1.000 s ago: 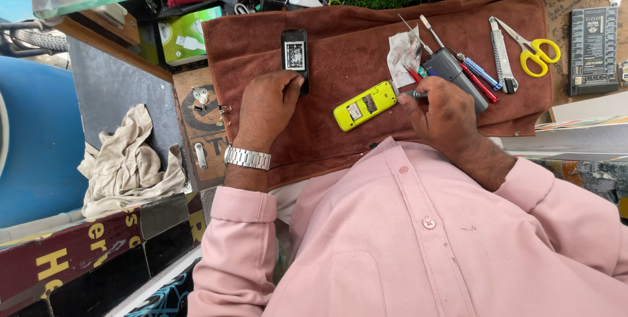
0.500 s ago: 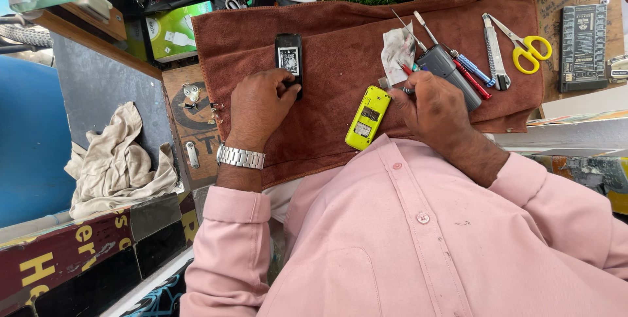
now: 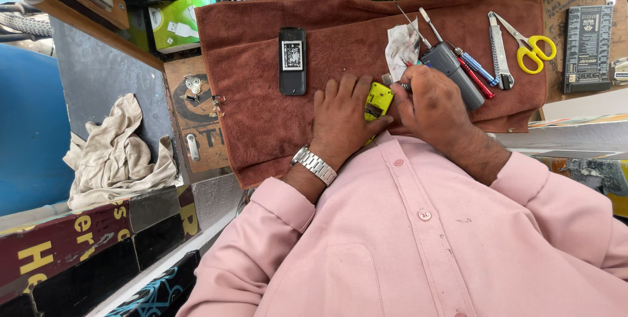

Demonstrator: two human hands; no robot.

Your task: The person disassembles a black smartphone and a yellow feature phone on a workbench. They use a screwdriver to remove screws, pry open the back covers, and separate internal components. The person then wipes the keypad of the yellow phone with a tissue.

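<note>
Now left hand (image 3: 343,117) off black phone (image 3: 292,60), fingers clasping yellow phone (image 3: 377,100), right hand (image 3: 428,98) pinching a tool.

The brown towel (image 3: 261,114) is soft, fuzzy cloth. The yellow phone (image 3: 378,101) under the left hand (image 3: 343,117) is shiny plastic. The black phone (image 3: 292,60) looks like smooth, dark plastic. The watch (image 3: 314,164) is bright, shiny metal. The pink shirt (image 3: 425,245) is smooth, thin cloth with little plastic buttons. The scissors (image 3: 526,42) have shiny metal blades and glossy yellow plastic handles. The rag (image 3: 118,153) is crumpled, dull cloth. The tissue (image 3: 400,45) by the right hand (image 3: 428,98) is wrinkled paper. The board (image 3: 193,114) is rough, worn wood.
</note>
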